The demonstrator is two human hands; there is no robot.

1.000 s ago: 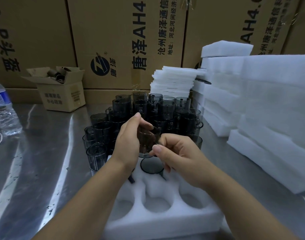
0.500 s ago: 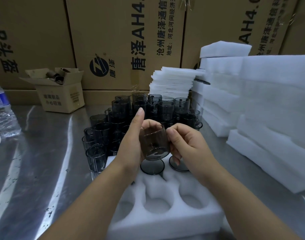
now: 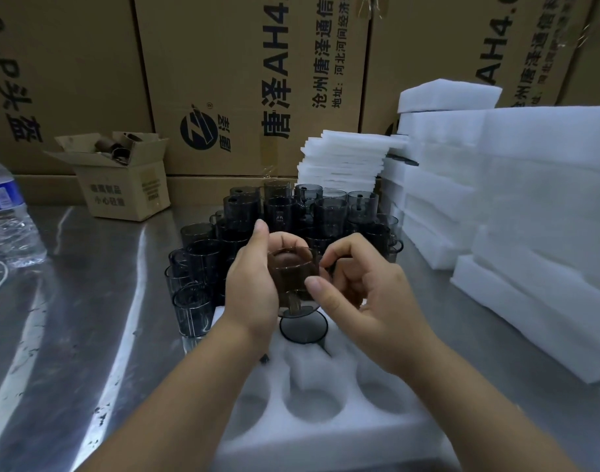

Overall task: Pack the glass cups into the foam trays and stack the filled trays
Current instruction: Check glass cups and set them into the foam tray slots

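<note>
A smoky glass cup (image 3: 291,277) hangs above the white foam tray (image 3: 325,434). My left hand (image 3: 250,287) wraps its left side. My right hand (image 3: 363,298) pinches its right edge near the handle. Just below the held cup, another cup (image 3: 303,327) sits in a back hole of the tray. The three front holes are empty. Behind my hands stands a cluster of several dark glass cups (image 3: 285,216) on the steel table.
Stacks of white foam trays (image 3: 530,212) fill the right side, with thin foam sheets (image 3: 342,161) behind the cups. A small open carton (image 3: 121,178) and a water bottle (image 3: 5,212) stand at the left. Large cardboard boxes (image 3: 250,80) wall the back.
The cup has turned in my hands and sits slightly lower over the tray. My right hand has shifted from behind the cup to its right edge.
</note>
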